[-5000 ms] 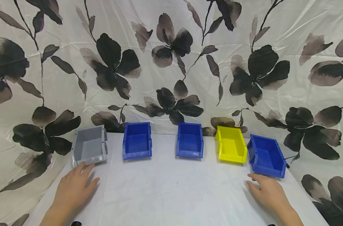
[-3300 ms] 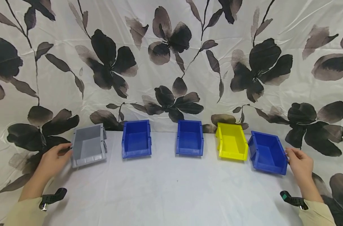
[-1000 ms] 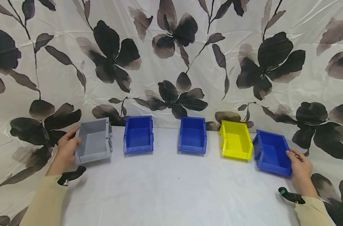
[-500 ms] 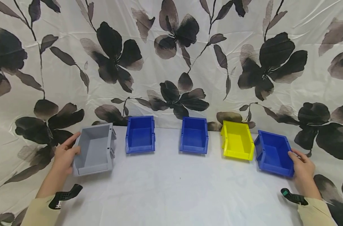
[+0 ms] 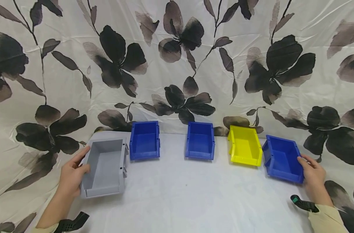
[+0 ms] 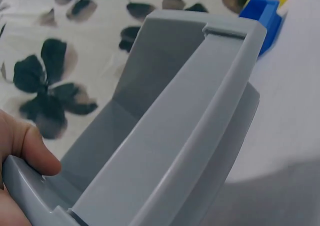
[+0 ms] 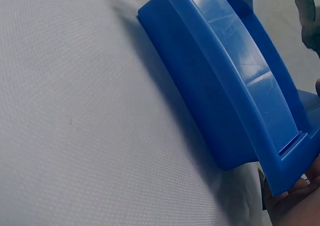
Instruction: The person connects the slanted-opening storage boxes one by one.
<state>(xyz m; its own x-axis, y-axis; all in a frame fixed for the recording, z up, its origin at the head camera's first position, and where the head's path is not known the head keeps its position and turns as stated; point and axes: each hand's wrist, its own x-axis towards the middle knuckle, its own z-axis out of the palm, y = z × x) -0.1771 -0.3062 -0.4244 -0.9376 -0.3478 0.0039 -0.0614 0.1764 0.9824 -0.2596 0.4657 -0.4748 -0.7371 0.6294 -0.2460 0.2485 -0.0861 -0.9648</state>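
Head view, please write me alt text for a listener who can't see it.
A left hand grips a gray bin at the left of a white table, while a right hand holds the rightmost blue bin. Between them stand two blue bins and a yellow bin, before a floral cloth.

Table (image 5: 182, 200) (white), blue bins (image 5: 200, 142), yellow bin (image 5: 245, 145)

l hand (image 5: 71, 174) & r hand (image 5: 314, 174) well apart, both gripping.
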